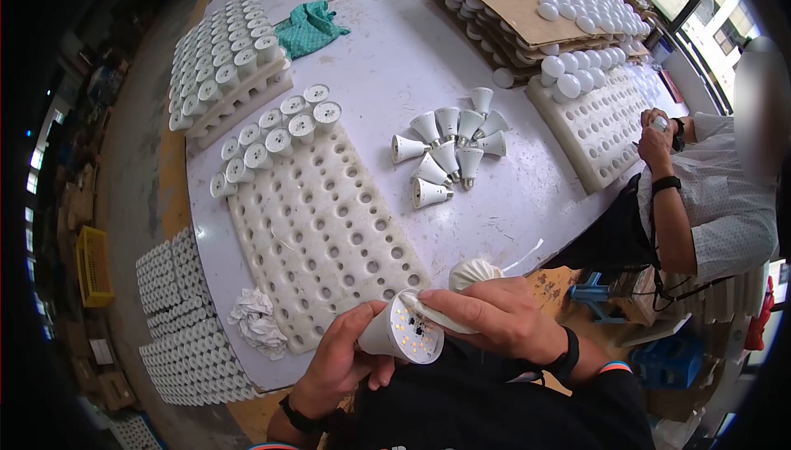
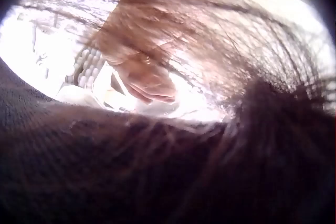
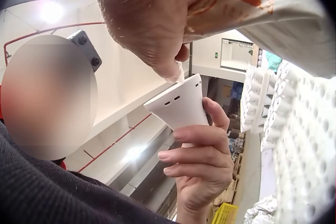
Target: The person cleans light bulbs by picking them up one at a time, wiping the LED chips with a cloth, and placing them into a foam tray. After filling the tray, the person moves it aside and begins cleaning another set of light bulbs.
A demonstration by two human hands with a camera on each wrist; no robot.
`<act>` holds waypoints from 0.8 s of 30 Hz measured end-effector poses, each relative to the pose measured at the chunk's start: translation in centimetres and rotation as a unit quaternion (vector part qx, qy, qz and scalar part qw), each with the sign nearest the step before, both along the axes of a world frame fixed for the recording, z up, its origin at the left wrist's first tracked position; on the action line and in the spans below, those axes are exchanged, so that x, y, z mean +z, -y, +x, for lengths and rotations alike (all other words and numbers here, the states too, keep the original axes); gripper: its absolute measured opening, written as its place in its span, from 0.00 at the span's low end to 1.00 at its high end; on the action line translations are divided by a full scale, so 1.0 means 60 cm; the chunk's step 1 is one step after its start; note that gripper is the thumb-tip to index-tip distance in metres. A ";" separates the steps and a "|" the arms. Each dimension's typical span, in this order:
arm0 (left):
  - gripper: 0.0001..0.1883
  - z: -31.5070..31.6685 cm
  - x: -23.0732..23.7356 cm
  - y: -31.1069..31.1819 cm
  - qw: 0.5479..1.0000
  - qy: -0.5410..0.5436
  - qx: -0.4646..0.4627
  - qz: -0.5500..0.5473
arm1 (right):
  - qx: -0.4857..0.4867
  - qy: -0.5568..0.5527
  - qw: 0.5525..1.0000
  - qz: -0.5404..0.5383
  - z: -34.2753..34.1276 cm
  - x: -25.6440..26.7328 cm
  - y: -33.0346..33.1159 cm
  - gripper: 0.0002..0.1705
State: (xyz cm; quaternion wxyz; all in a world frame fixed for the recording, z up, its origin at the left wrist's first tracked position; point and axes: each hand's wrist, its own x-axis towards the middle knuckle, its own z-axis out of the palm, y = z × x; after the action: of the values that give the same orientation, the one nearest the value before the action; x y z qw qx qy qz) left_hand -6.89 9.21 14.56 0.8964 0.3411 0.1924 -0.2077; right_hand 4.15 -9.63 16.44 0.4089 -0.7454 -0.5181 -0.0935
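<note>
In the head view my left hand [image 1: 336, 359] grips a white LED bulb base [image 1: 380, 336], tilted so its open end with the round chip board [image 1: 409, 336] faces up. The right wrist view shows the left fingers curled round the tapered bulb body [image 3: 184, 106], small slots near its rim. My right hand [image 1: 504, 318] squeezes a white plastic piping bag [image 1: 475, 272] with orange print. Its narrow tip [image 3: 181, 73] is right at the bulb's rim. Hair and a dark sleeve cover much of the left wrist view.
A holed foam tray [image 1: 321, 227] lies ahead, bulb bases standing along its far side. Loose bulbs [image 1: 445, 149] cluster mid-table. Crumpled white plastic [image 1: 257, 322] sits at the left edge. Another person [image 1: 709, 194] works on the right beside a second tray [image 1: 589, 133].
</note>
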 end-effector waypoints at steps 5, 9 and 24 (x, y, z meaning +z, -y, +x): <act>0.26 -0.002 0.001 -0.002 1.000 0.003 -0.005 0.017 | -0.004 0.012 1.000 -0.001 -0.002 -0.002 0.000 0.25; 0.26 -0.005 0.001 -0.003 0.999 0.011 -0.010 0.041 | -0.009 0.015 1.000 -0.019 -0.006 0.003 0.005 0.27; 0.20 -0.022 0.003 0.002 0.986 0.102 0.111 0.068 | -0.018 -0.027 0.998 -0.052 -0.010 0.005 0.005 0.15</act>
State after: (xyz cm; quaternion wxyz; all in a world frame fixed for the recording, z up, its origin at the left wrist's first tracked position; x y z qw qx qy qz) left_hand -8.20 9.08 14.76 0.9036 0.3972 0.1500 -0.0572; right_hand 3.53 -9.94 16.72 0.3815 -0.7773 -0.4973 -0.0536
